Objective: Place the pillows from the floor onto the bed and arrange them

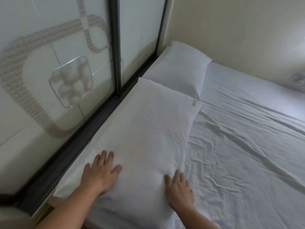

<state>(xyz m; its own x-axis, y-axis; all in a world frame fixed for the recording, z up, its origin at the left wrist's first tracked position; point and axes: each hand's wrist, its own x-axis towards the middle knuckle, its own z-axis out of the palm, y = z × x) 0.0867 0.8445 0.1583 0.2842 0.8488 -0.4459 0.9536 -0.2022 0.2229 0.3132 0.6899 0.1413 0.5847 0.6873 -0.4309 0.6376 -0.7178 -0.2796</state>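
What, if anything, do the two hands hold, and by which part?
Nothing is held: left hand and right hand press flat on the near pillow.

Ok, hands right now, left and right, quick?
Left hand: open, fingers spread flat on the near white fabric pillow.
Right hand: open, flat on that pillow's edge.

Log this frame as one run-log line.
stage: arranging pillows | left hand: flat on near pillow | right hand: flat on its right edge | far pillow: lying on bed
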